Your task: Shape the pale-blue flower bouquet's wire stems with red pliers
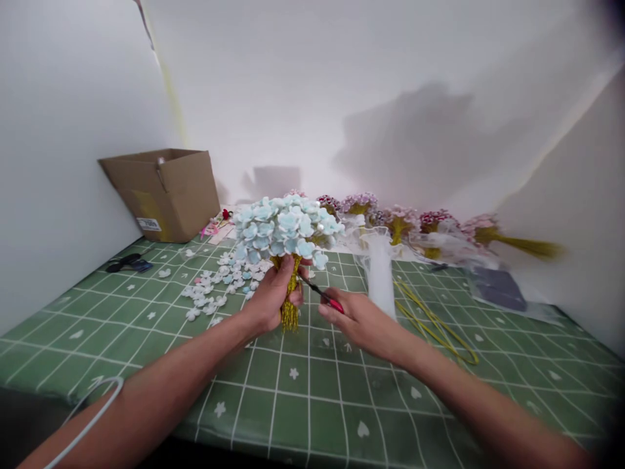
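In the head view, the left hand [273, 293] is closed around the gold stems [290, 316] of a pale blue flower bunch [286, 225], upright above the green tablecloth [293, 407]. The right hand [359, 319] grasps a red-handled tool [334, 303], its tip beside the stems; whether it bites one, I cannot tell. The blue heads seem already gathered into a dome; loose flowers [208, 303] lie ungathered behind the left wrist.

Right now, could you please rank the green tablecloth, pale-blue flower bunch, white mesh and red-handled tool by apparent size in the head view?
1. Green tablecloth
2. Pale-blue flower bunch
3. White mesh
4. Red-handled tool, partly hidden by the right hand
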{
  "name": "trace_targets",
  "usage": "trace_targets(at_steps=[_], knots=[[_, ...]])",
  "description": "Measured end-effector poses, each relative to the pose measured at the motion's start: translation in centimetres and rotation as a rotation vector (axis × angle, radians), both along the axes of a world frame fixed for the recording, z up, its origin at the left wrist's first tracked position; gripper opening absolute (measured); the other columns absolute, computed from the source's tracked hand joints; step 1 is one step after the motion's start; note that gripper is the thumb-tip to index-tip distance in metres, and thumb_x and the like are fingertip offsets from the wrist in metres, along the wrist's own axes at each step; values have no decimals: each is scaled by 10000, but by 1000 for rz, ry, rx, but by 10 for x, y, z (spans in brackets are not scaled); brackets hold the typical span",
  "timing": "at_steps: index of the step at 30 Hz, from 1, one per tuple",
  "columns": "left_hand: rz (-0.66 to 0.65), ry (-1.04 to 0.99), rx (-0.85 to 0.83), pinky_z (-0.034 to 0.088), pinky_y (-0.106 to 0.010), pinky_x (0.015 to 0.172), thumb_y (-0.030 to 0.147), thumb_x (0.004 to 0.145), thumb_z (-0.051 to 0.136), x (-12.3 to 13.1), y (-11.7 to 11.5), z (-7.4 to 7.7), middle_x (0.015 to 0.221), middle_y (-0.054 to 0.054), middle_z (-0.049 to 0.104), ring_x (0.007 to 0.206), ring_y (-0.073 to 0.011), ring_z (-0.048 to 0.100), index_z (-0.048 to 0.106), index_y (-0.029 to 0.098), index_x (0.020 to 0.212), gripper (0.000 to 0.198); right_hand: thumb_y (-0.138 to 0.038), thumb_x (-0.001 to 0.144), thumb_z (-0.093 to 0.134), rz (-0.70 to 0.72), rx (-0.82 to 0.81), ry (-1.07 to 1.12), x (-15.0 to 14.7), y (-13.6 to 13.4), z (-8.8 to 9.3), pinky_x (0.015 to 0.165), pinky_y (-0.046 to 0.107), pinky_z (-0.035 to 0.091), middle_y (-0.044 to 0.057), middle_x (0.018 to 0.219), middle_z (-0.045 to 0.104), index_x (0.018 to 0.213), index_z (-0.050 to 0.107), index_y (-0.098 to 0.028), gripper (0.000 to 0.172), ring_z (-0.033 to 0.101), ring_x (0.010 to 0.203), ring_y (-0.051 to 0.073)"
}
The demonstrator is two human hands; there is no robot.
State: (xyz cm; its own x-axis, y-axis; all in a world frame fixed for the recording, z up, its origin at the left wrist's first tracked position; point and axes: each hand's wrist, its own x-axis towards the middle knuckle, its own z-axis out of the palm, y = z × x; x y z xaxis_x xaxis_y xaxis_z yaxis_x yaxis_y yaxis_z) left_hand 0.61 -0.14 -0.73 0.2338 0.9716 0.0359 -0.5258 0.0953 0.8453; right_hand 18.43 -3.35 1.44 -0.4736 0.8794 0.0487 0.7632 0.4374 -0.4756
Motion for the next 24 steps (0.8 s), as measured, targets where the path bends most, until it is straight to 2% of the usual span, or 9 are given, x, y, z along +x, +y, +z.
trace_targets(at_steps=[3, 5, 6, 9, 11, 15, 17, 20, 24], knots=[[19, 15, 48, 327, -171, 398, 612, 704, 661, 0, -1, 0, 692, 24, 559, 375, -5, 368, 586, 156, 844, 483, -645, 927, 275, 42, -483, 388, -7, -12, -3, 448, 249, 365, -33, 597, 436, 846, 474, -201, 494, 439, 492, 128], [33, 34, 63, 321, -176, 398, 608, 686, 679, 2, -3, 1, 644, 30, 539, 375, -10, 357, 570, 148, 796, 485, -639, 932, 225, 51, -612, 477, -10, -18, -5, 427, 252, 374, -36, 595, 425, 913, 484, -198, 511, 440, 477, 133], [43, 45, 62, 310, -174, 396, 603, 680, 686, 2, -4, 2, 629, 33, 530, 378, -12, 353, 557, 147, 769, 482, -612, 938, 243, 31, -543, 443, -11, -20, -6, 453, 261, 390, -25, 612, 442, 914, 487, -196, 483, 454, 500, 140], [87, 48, 54, 285, -169, 389, 588, 666, 707, 2, -4, 5, 652, 34, 539, 385, -11, 350, 530, 161, 754, 471, -506, 906, 424, -175, -44, 190, -8, -21, -9, 592, 307, 417, 48, 746, 524, 842, 489, -186, 333, 505, 655, 179], [91, 23, 66, 298, -168, 396, 588, 673, 703, 1, -2, 6, 705, 31, 556, 390, -6, 351, 553, 170, 809, 464, -493, 888, 464, -254, 24, 182, -3, -19, -11, 608, 315, 417, 54, 766, 524, 824, 485, -185, 315, 502, 680, 186], [68, -20, 97, 346, -172, 421, 613, 709, 656, -2, 3, 4, 769, 19, 580, 397, -5, 361, 589, 188, 922, 480, -640, 902, 367, -25, -743, 702, -4, -24, -14, 452, 262, 428, -15, 651, 486, 931, 522, -176, 491, 474, 505, 128], [101, -11, 87, 354, -171, 420, 621, 706, 652, -1, 4, 1, 759, 17, 587, 396, -9, 368, 595, 186, 922, 489, -666, 884, 403, 95, -1005, 960, -12, -29, -17, 459, 272, 478, -14, 654, 512, 954, 541, -164, 525, 485, 489, 112], [170, 38, 81, 337, -163, 407, 627, 708, 645, 1, 4, -3, 730, 17, 584, 408, -17, 375, 608, 174, 879, 486, -650, 894, 413, 181, -1174, 1177, -27, -33, -21, 494, 290, 521, -6, 646, 531, 935, 571, -147, 529, 499, 491, 103], [255, 115, 94, 325, -169, 424, 620, 692, 661, 3, 3, -8, 656, 13, 560, 478, -57, 425, 594, 161, 762, 470, -616, 939, 327, 180, -1252, 1277, -39, -31, -25, 510, 315, 542, 13, 665, 550, 949, 594, -128, 556, 529, 503, 115]])
